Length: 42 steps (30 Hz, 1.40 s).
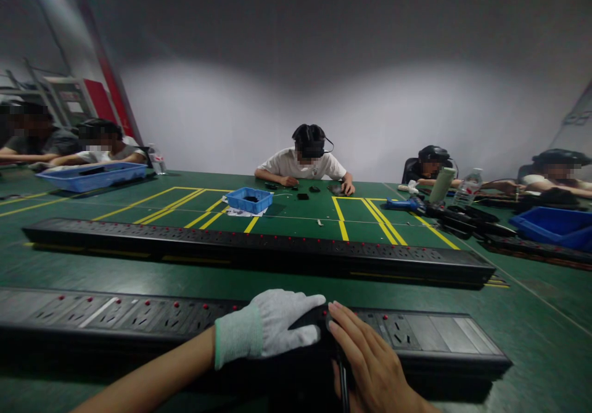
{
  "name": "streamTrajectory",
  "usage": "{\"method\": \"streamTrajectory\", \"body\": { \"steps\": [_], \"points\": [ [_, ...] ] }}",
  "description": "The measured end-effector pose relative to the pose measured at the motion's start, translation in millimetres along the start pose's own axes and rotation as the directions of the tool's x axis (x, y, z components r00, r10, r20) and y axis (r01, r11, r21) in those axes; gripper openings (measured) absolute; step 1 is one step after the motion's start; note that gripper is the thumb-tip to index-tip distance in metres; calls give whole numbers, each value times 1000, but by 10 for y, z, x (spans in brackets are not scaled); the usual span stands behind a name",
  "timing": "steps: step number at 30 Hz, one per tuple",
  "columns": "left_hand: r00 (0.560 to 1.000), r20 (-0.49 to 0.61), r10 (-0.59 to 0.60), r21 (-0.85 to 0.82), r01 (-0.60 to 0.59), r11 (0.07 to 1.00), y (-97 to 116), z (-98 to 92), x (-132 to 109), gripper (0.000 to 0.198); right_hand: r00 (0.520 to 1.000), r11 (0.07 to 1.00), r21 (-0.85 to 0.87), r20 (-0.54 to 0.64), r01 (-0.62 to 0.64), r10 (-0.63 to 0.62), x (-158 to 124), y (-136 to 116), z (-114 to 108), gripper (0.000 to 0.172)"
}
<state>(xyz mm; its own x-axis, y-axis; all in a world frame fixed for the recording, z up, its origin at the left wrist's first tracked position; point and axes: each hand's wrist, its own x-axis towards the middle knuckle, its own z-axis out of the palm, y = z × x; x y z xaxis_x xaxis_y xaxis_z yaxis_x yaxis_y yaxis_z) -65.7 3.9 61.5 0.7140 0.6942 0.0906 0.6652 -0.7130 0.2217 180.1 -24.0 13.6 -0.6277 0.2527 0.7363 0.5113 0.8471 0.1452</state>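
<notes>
A long black power strip (416, 333) with red switches lies across the green table (531, 333) right in front of me. My left hand (271, 328), in a white knit glove, lies flat on top of this strip near its middle, with the fingers stretched out to the right and the thumb along the front face. My right hand (367, 360), bare, meets it from the right. Its fingertips press on the strip beside the gloved fingers. A thin dark tool (343, 381) runs under its palm, and the fingers are closed over it.
A second long black power strip (259, 251) lies parallel further back. Beyond it are yellow floor-style lines, a small blue bin (250, 200), a large blue tray (92, 176) at the left and another blue bin (555, 227) at the right. Several people sit around the far edges.
</notes>
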Motion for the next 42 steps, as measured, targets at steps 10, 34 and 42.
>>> {"method": "streamTrajectory", "body": {
  "steps": [10,34,42],
  "points": [
    [998,-57,21,17,-20,1000,-12,41,-6,64,1000,1000,-10,-6,12,-13,-31,15,52,57],
    [1000,0,-4,-32,4,999,21,-17,2,65,1000,1000,-22,-2,6,-6,-51,13,65,58],
    [1000,2,-2,-33,2,999,7,-4,2,64,1000,1000,-17,-16,1,-2,-23,4,47,59]
  ]
}}
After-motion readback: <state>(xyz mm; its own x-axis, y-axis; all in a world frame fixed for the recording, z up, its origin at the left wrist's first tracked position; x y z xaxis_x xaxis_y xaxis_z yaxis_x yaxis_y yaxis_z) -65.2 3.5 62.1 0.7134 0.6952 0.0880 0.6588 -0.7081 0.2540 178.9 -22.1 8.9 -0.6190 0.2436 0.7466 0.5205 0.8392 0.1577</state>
